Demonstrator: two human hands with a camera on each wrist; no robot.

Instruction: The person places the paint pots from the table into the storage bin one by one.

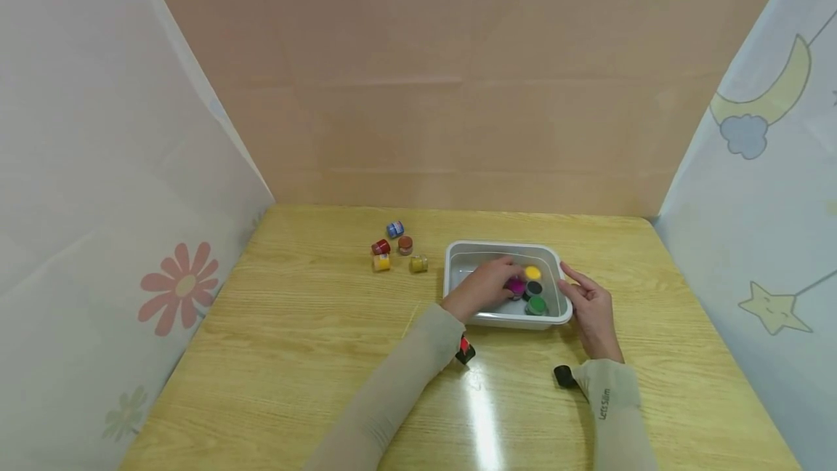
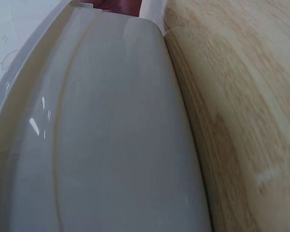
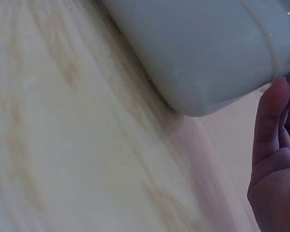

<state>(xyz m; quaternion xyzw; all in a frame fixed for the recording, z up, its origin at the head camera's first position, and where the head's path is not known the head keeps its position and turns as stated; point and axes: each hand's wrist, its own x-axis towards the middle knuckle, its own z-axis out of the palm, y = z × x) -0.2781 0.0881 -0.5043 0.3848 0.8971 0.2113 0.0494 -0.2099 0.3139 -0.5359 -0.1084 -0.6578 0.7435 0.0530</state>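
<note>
A white plastic tray (image 1: 498,245) stands on the wooden table (image 1: 314,325). Inside it are small paint jars with yellow (image 1: 532,272), magenta (image 1: 516,286), black (image 1: 533,288) and green (image 1: 536,304) lids. My left hand (image 1: 489,280) reaches over the near rim into the tray, and its curled fingers grip the magenta jar. My right hand (image 1: 586,302) lies beside the tray's right side, with straight fingers touching the rim. In the left wrist view the tray's outer wall (image 2: 111,145) fills the frame. In the right wrist view I see a tray corner (image 3: 198,48) and my right hand's fingers (image 3: 275,121).
Several more jars lie on the table left of the tray: blue (image 1: 395,229), red (image 1: 381,246), brown (image 1: 405,244), yellow (image 1: 381,262) and olive (image 1: 418,264). Curtains close off both sides, and a plain wall stands behind the table.
</note>
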